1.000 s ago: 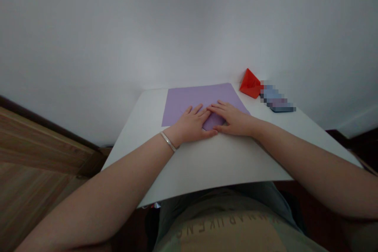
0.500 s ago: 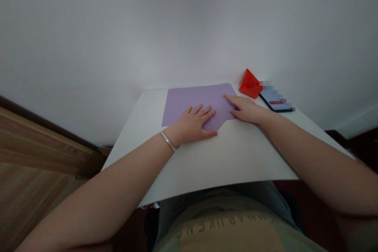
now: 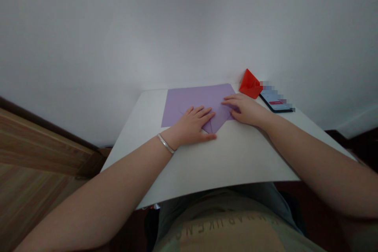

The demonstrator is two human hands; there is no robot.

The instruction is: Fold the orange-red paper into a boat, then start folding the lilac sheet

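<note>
A sheet of purple paper (image 3: pixel 195 96) lies on the white table, with folded flaps and crease lines along its near side, where it comes to a point. Flat across its near left part rests my left hand (image 3: pixel 193 126), fingers spread, thumb stretched out over the tabletop; a silver bangle circles that wrist. At the paper's right edge is my right hand (image 3: pixel 243 109), fingers apart and slightly bent, fingertips on the purple surface. Neither hand grips anything. My left palm hides part of the folds.
A folded red paper piece (image 3: pixel 249 85) stands at the back right of the white table (image 3: pixel 230 161), beside a phone (image 3: pixel 276 100) with a lit, partly blurred screen. The wall (image 3: pixel 189 27) rises right behind the table. Wooden panelling (image 3: pixel 38 157) is at the left.
My right hand's fingers have bent and shifted slightly over the paper. My left hand has moved very slightly toward me. The paper stays nearly in place.
</note>
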